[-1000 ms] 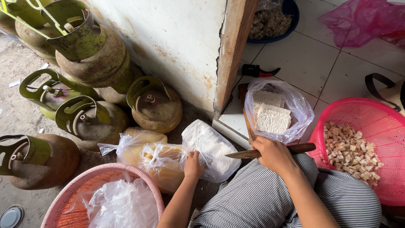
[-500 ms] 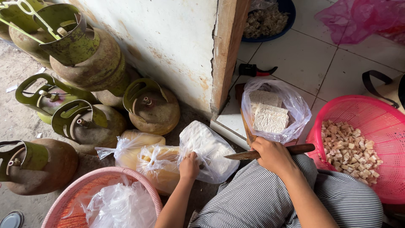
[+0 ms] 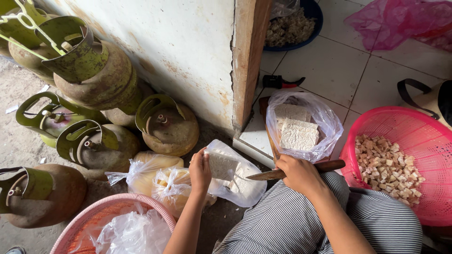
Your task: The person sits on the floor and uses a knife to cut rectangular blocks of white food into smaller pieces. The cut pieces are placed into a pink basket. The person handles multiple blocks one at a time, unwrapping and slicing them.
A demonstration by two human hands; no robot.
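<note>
- While the left hand (image 3: 200,170) grips a pale, speckled tempeh block (image 3: 222,165) half out of its clear plastic bag (image 3: 245,188), the right hand (image 3: 299,174) is clenched around a knife (image 3: 292,171), blade pointing toward nine o'clock.
- The block is rectangular, off-white and rough-surfaced; it sits just below the frame's centre, above the striped lap (image 3: 301,221).
- At one o'clock from the right hand, an open bag (image 3: 325,122) holds more slabs on a wooden board (image 3: 267,129).
- At three o'clock, a pink basket (image 3: 414,127) holds diced cubes (image 3: 388,169).
- At nine to eleven o'clock stand green gas cylinders (image 3: 167,124).
</note>
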